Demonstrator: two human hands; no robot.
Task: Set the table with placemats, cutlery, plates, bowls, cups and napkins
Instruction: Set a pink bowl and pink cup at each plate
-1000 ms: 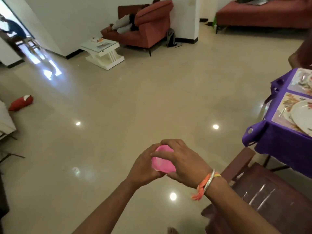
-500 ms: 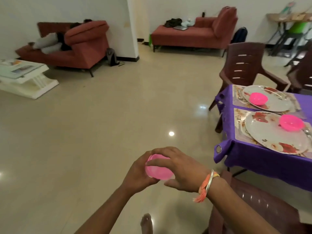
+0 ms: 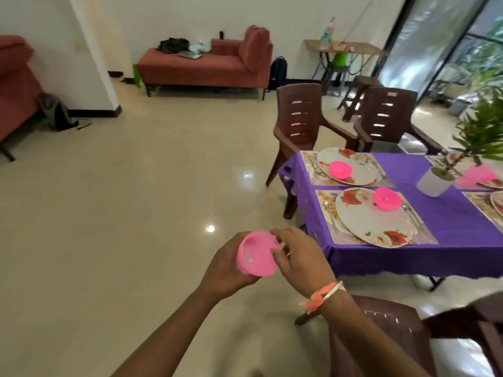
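Observation:
My left hand (image 3: 226, 270) grips a pink plastic bowl (image 3: 255, 254) from below, tipped so its inside faces me. My right hand (image 3: 302, 257) pinches the bowl's right rim with its fingertips. To the right stands a table under a purple cloth (image 3: 441, 221). On it lie floral placemats (image 3: 325, 227), each with a flowered plate (image 3: 364, 221) and a pink bowl (image 3: 386, 198); the far setting's pink bowl (image 3: 340, 169) sits on its own plate. A fork (image 3: 328, 210) lies left of the near plate. A third pink bowl (image 3: 476, 175) shows blurred at far right.
A potted plant in a white pot (image 3: 434, 182) stands mid-table. Brown plastic chairs (image 3: 302, 123) line the far side, another chair (image 3: 381, 336) sits below my right arm. A red sofa (image 3: 206, 63) stands against the wall across the shiny tiled floor.
My view has swung right, bringing the purple table into full sight. My right hand has slid off the top of the bowl to its rim, and the bowl has tipped open toward me.

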